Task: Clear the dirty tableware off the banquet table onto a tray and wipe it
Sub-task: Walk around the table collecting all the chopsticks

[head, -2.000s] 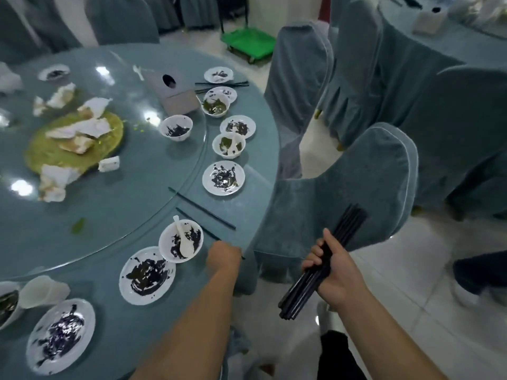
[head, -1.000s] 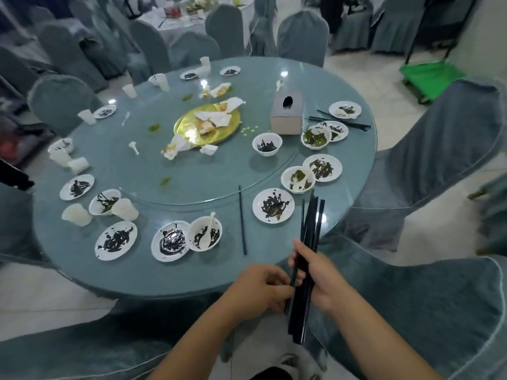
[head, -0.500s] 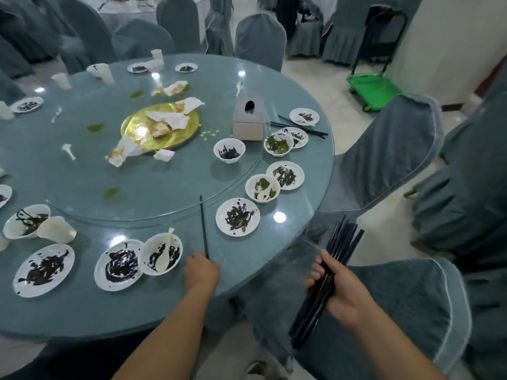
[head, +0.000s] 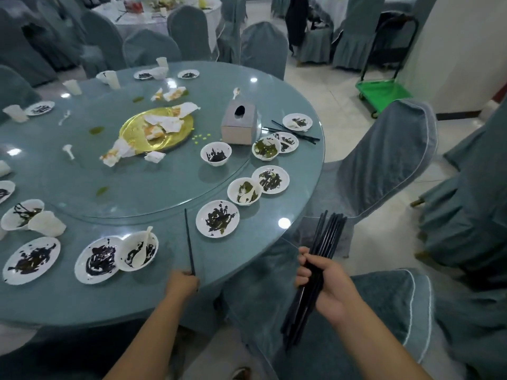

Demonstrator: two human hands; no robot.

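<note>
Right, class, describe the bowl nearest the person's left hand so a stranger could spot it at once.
Start at the round blue-green table and follow its near edge to the left hand, which holds one black chopstick. Just left of that hand sits a white bowl, right beside a flat plate. Unlike its neighbours, it has a white spoon in it over dark smears.
</note>
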